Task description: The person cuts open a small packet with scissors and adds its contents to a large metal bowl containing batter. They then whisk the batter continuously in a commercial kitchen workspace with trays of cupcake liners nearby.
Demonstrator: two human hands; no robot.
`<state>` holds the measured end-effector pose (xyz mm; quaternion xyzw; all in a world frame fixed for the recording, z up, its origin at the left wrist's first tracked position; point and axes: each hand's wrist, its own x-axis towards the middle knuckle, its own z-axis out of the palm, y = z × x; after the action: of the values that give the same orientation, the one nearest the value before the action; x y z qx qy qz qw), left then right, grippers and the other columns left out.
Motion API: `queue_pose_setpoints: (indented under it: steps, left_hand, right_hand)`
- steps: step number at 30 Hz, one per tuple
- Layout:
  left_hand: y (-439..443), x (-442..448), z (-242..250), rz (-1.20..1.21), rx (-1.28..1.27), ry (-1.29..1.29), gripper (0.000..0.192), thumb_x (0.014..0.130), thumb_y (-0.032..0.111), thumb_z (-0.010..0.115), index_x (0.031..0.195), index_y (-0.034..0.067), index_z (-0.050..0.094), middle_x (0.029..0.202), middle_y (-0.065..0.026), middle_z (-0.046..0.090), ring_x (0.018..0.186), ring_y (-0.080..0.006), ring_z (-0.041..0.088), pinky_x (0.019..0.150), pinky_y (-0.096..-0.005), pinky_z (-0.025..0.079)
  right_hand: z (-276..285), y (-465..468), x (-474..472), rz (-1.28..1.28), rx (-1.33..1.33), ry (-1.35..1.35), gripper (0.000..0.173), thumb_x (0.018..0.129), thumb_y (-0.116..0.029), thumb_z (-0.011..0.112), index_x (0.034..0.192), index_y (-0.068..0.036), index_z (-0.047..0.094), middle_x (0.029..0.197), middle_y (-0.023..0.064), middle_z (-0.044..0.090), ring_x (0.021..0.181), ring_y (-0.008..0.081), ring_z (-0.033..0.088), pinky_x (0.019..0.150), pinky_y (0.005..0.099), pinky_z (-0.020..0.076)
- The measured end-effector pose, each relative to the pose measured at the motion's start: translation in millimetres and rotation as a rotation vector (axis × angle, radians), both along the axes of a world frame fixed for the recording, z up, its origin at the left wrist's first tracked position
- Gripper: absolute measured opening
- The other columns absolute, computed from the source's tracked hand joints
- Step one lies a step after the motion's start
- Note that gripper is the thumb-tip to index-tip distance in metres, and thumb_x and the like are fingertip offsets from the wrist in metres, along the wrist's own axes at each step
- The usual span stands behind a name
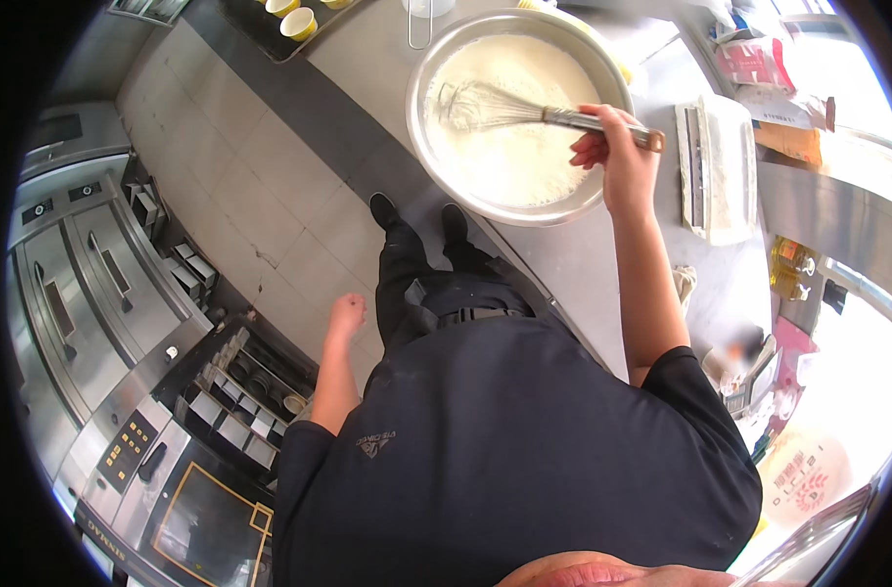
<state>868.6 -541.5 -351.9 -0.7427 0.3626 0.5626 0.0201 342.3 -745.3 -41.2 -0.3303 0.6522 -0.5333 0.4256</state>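
My right hand (613,150) grips the handle of a balloon whisk (559,117) above a large stainless steel mixing bowl (520,216). The whisk slants to the left, its wire loops at the surface of a pale, creamy liquid mixture (515,165). Small bubbles dot that mixture, mostly near the bowl's wall. The bowl rests on a metal worktable (567,257), close to its near left edge. My left hand (347,314) hangs low at my side over the tiled floor, away from the table. Its fingers are curled in, and I see nothing in them.
A dark baking tray (277,45) at the top holds yellow paper cups (299,24). Right of the bowl sits a whitish lidded plastic box (725,169). Oil bottles (792,268) and bags (755,62) line the right side. Steel ovens (97,293) stand across the floor at left.
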Motion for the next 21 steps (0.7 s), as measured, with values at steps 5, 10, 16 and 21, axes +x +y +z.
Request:
queue_pose_setpoints:
  steps: [5, 10, 16, 21]
  left_hand:
    - [1, 1, 0, 0.025, 0.004, 0.018, 0.024, 0.109, 0.018, 0.06, 0.114, -0.001, 0.074, 0.097, -0.0098, 0.075, 0.086, -0.0201, 0.074, 0.063, -0.036, 0.061]
    - [3, 3, -4, 0.033, 0.003, 0.019, 0.024, 0.108, 0.017, 0.06, 0.114, -0.002, 0.074, 0.098, -0.0101, 0.076, 0.087, -0.0201, 0.074, 0.063, -0.0359, 0.061]
    - [2, 3, -1, 0.022, 0.011, 0.032, 0.024, 0.108, 0.016, 0.059, 0.116, -0.002, 0.074, 0.1, -0.0109, 0.076, 0.086, -0.02, 0.074, 0.064, -0.036, 0.061]
    - [0, 3, -3, 0.025, 0.015, 0.022, 0.025, 0.108, 0.016, 0.06, 0.117, -0.002, 0.074, 0.1, -0.0112, 0.076, 0.085, -0.0201, 0.073, 0.064, -0.0361, 0.061]
  right_hand:
    - [-5, 0, -9, -0.051, -0.024, -0.035, 0.03, 0.109, -0.02, 0.063, 0.106, 0.006, 0.078, 0.069, 0.0095, 0.072, 0.056, 0.0135, 0.07, 0.053, 0.0241, 0.0513]
    - [-4, -1, 3, 0.1, -0.019, 0.037, 0.033, 0.11, -0.023, 0.061, 0.109, 0.006, 0.078, 0.069, 0.0094, 0.072, 0.056, 0.0135, 0.069, 0.053, 0.0234, 0.0512]
    - [-7, -3, 2, 0.06, -0.065, -0.024, 0.032, 0.11, -0.022, 0.062, 0.108, 0.006, 0.078, 0.069, 0.0088, 0.072, 0.057, 0.0129, 0.069, 0.053, 0.0238, 0.0507]
    - [-3, -2, -10, 0.003, -0.047, 0.011, 0.031, 0.11, -0.022, 0.063, 0.109, 0.005, 0.078, 0.069, 0.0075, 0.072, 0.057, 0.0127, 0.069, 0.052, 0.0238, 0.0505]
